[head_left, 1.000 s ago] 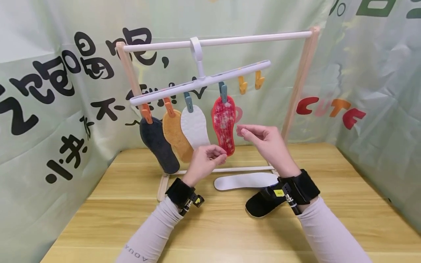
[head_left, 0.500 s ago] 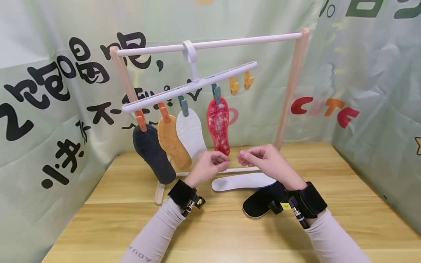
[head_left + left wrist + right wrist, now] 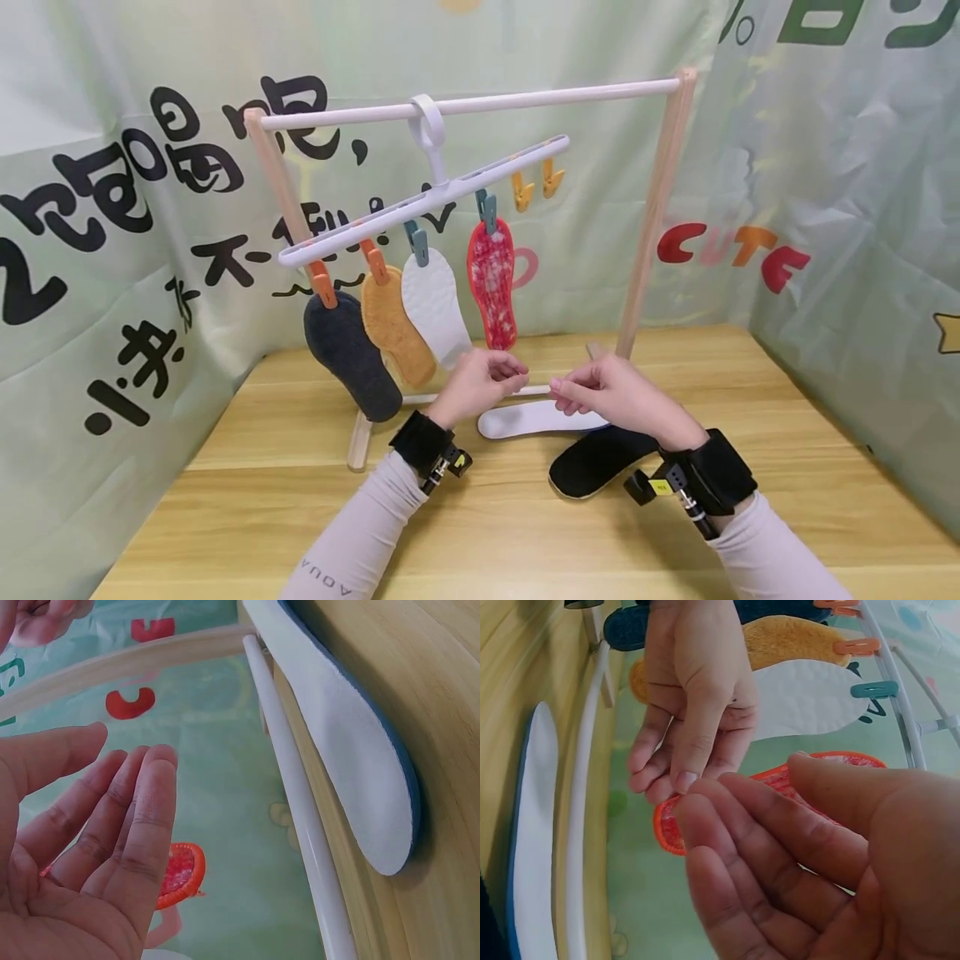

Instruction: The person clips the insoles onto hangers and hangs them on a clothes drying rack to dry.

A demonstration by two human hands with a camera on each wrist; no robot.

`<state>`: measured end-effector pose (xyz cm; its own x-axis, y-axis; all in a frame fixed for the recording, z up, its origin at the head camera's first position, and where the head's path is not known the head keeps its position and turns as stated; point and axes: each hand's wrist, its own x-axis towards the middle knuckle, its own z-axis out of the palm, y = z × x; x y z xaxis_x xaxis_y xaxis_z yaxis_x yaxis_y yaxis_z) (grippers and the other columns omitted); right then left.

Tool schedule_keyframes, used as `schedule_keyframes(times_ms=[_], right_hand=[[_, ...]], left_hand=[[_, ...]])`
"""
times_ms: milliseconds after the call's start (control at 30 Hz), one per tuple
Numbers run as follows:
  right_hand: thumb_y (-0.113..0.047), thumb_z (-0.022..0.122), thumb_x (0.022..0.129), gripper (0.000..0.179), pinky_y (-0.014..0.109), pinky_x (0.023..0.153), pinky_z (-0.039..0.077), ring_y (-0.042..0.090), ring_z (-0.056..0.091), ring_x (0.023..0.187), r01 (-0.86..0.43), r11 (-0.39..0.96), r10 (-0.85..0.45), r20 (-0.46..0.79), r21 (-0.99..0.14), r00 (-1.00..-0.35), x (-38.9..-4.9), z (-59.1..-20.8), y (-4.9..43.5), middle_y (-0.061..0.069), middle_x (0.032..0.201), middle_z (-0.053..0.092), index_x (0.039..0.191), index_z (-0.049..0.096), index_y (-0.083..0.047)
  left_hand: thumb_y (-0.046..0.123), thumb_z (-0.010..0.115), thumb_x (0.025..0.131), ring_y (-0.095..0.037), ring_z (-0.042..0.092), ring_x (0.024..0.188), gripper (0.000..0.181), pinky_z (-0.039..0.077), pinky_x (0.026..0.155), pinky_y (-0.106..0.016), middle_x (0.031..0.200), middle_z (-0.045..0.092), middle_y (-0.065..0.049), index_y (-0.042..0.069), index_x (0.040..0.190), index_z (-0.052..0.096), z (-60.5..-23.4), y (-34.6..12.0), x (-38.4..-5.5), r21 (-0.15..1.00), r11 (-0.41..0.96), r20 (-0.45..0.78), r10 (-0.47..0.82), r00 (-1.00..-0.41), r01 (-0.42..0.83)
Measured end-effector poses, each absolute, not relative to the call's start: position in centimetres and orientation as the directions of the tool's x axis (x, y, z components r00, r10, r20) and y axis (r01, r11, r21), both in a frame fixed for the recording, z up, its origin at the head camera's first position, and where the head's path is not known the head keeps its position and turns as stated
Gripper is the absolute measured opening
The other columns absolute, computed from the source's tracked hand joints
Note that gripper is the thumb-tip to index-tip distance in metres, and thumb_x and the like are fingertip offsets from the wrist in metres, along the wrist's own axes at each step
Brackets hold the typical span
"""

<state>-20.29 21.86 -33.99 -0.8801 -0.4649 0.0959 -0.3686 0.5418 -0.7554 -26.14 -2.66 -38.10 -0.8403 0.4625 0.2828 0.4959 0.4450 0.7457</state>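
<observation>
My left hand (image 3: 483, 383), fingers loosely bent and holding nothing, is just below the lower end of a red patterned insole (image 3: 492, 283). That insole hangs from a blue-grey clip (image 3: 487, 212) on a white hanger (image 3: 450, 192). To the right, my right hand (image 3: 618, 396) is also without anything between thumb and fingers, and overlaps a white insole (image 3: 532, 419) on the table. A black insole (image 3: 600, 462) lies in front of the white one. Left of the red insole hang a quilted white insole (image 3: 433, 300), a tan insole (image 3: 393, 325) and a dark insole (image 3: 348, 354).
Two yellow clips (image 3: 522, 194) hang without insoles at the hanger's right end. The hanger hooks over the top bar (image 3: 555, 97) of a wooden-sided rack, and stands tilted, right end higher. A low white bar (image 3: 300, 795) crosses behind the table's white insole (image 3: 337, 727).
My right hand has come down from beside the red insole to over the white insole. My left hand has dropped slightly away from the red insole's lower end. The hanger has turned a little.
</observation>
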Motion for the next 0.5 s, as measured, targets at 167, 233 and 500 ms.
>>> schedule_keyframes(times_ms=[167,233,500], right_hand=[[-0.029,0.067,0.108,0.028,0.028,0.08,0.063,0.014,0.077,0.086,-0.369,0.565,-0.494,0.056,-0.738,-0.868,-20.2,-34.6,22.2,0.006,0.094,0.082,0.103,0.083,-0.007],[-0.03,0.067,0.108,0.028,0.028,0.078,0.062,0.016,0.077,0.084,-0.384,0.577,-0.509,0.05,-0.721,-0.859,-20.1,-34.8,22.2,0.006,0.091,0.082,0.1,0.084,-0.008],[-0.029,0.068,0.107,0.03,0.023,0.072,0.059,0.023,0.074,0.077,-0.402,0.594,-0.547,0.017,-0.697,-0.837,-20.1,-35.4,22.2,0.0,0.077,0.077,0.088,0.082,-0.011]], left_hand=[[0.013,0.079,0.097,-0.008,0.072,0.081,0.012,0.058,0.074,-0.022,0.096,0.082,-0.009,0.006,0.106,0.081,-38.4,-2.4,-26.2,0.751,0.449,0.262,0.471,-0.842,0.485],[0.013,0.078,0.098,-0.007,0.071,0.081,0.011,0.057,0.074,-0.022,0.097,0.082,-0.009,0.006,0.106,0.081,-38.4,-2.2,-26.2,0.745,0.455,0.258,0.477,-0.84,0.487],[0.015,0.078,0.099,-0.003,0.069,0.079,0.009,0.057,0.074,-0.021,0.095,0.082,-0.005,0.009,0.103,0.082,-39.1,-1.6,-26.5,0.71,0.496,0.242,0.493,-0.835,0.499]])
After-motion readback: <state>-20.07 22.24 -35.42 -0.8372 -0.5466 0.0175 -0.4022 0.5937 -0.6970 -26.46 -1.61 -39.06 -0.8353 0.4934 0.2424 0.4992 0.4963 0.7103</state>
